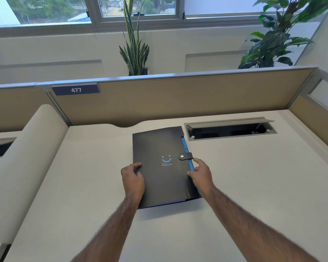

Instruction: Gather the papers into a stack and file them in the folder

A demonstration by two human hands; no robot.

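The pale tabletop [244, 186] lies broad and bare on both sides of the person's arms, with open surface to the left, to the right and toward the near edge. At the back it ends against a tan partition [178, 99] bearing a dark number plate [76, 89]; behind that stand two leafy plants [134, 52] under a window. A cable hatch [229, 130] with its lid raised is cut into the surface just right of the far corner of the folder.

The folder [159, 148] is black, lying flat and closed near the middle of the tabletop, slightly turned. A light blue smiling face is printed on its cover, and a strap with a round snap [182, 156] wraps over from the right edge, where blue inner pockets show. No loose papers show on the surface.

The left hand [133, 178] rests on the folder's left edge, fingers curled over the cover. The right hand [201, 173] grips the right edge just below the strap, thumb on the cover, fingers around the blue side. Both hold the folder between them.
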